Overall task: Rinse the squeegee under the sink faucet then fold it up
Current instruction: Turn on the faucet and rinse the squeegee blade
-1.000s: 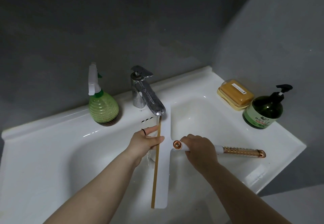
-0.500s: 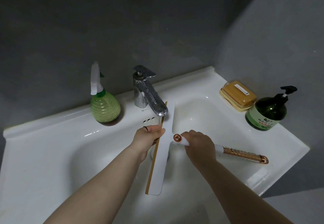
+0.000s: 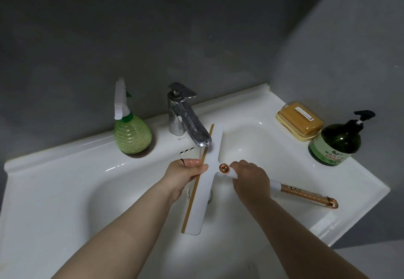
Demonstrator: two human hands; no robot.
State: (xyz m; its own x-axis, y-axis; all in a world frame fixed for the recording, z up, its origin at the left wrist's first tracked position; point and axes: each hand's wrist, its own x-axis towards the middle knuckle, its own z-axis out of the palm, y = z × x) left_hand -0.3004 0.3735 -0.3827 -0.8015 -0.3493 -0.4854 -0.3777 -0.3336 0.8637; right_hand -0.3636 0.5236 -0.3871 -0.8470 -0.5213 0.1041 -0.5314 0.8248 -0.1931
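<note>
The squeegee (image 3: 203,193) has a long white blade with a tan rubber strip along its left edge, and a white handle ending in a rose-gold grip (image 3: 306,195). It lies over the white sink basin (image 3: 65,202), its blade's far end just under the chrome faucet (image 3: 188,123) spout. My left hand (image 3: 185,171) pinches the blade's rubber edge near its middle. My right hand (image 3: 249,180) grips the handle close to the rose-gold hinge cap. Whether water runs I cannot tell.
A green spray bottle (image 3: 131,134) stands left of the faucet on the sink ledge. At the right rear corner sit a yellow soap dish with a soap bar (image 3: 299,121) and a dark green pump bottle (image 3: 336,143). Grey walls close in behind and to the right.
The blade has swung from pointing nearly straight at me to a slant, its near end moving left and its far end sliding past the spout to the right. Both hands kept their hold.
</note>
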